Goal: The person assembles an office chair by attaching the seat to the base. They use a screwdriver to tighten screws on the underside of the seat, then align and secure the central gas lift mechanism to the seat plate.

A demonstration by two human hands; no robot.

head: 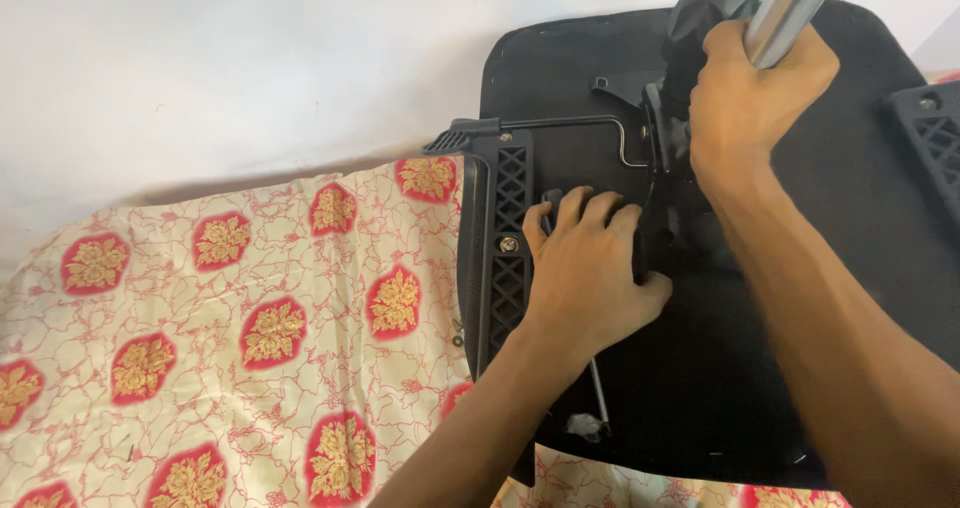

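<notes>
An upturned black chair seat (860, 208) lies in front of me, underside up, with a black tilt mechanism (700, 18) in its middle. My left hand (590, 268) presses flat on the seat beside the mechanism's plate, fingers curled over its edge. My right hand (750, 93) is closed around a shiny metal cylinder (790, 8) that stands out of the mechanism toward the top edge. A thin bent metal lever (600, 123) runs left from the mechanism.
A black latticed armrest bracket (505, 238) is bolted on the seat's left side, another (935, 143) at the right edge. A cream cloth with red and gold flower patches (250, 338) covers the surface on the left. A white wall (250, 58) is behind.
</notes>
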